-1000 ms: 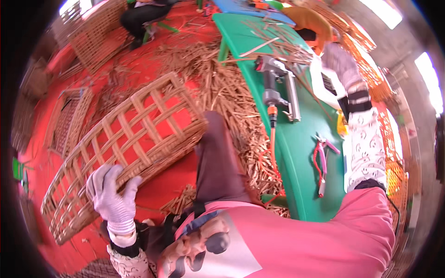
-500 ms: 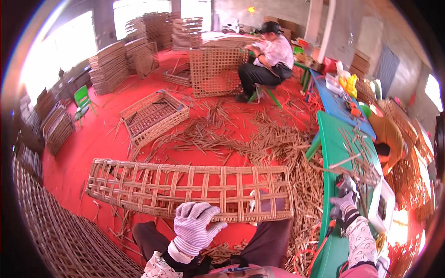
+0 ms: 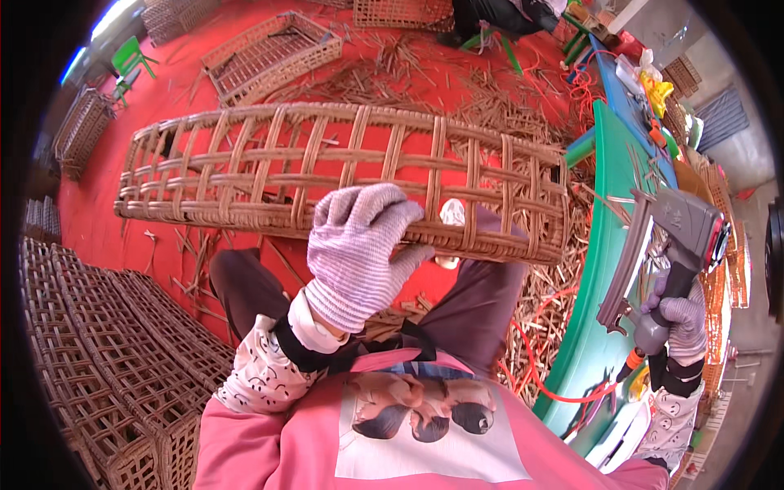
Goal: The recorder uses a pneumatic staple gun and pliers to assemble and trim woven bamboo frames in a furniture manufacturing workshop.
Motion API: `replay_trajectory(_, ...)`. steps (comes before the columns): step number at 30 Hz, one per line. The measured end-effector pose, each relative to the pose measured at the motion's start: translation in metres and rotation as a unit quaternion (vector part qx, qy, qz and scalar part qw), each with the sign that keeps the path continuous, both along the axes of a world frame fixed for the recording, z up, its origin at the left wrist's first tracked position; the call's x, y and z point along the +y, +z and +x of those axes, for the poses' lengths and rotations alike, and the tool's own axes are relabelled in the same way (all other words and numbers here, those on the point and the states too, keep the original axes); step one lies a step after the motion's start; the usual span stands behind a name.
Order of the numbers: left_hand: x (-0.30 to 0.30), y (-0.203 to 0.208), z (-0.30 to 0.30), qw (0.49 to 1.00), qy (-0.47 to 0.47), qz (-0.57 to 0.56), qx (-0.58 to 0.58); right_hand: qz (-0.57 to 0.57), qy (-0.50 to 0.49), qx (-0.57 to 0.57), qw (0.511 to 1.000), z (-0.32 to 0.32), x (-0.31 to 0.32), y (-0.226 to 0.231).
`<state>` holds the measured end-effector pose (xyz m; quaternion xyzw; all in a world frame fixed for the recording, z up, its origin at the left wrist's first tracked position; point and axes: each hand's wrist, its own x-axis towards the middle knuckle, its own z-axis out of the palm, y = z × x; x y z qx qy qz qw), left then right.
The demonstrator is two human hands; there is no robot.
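Observation:
A long brown wicker basket point(image 3: 354, 147) with an open lattice side stands over my knees. My left hand point(image 3: 359, 253), in a striped glove, grips its near lower edge, with the fingers over the rim and the thumb beside it. Out to the right, my gloved right hand point(image 3: 684, 322) is wrapped round the handle of a dark grey air nail gun point(image 3: 690, 224). The gun is raised over the green table, apart from the basket. An orange-red air hose point(image 3: 563, 398) runs below it.
A green table point(image 3: 603, 212) and a blue table point(image 3: 612, 77) line the right side. Cut wicker strips point(image 3: 539, 302) litter the red floor. Stacked lattice panels point(image 3: 122, 343) stand at the left. Farther off are another basket point(image 3: 273, 61), a green chair point(image 3: 131, 57) and a seated person.
The right hand has lifted the nail gun off the green table. My view has tipped downward, and the left hand still grips the basket's edge.

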<state>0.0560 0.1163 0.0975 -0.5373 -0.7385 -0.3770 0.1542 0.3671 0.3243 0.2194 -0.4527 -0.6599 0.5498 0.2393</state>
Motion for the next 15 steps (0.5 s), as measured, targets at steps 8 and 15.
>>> replay_trajectory(8,-0.002,-0.028,0.0,0.987,-0.062,0.136,0.062,-0.045,0.142,-0.117,0.982,-0.074,-0.069,0.023)
replay_trajectory(15,0.001,-0.04,-0.001,0.978,-0.067,0.181,0.08,0.159,0.421,-0.354,0.82,-0.087,-0.066,0.024)
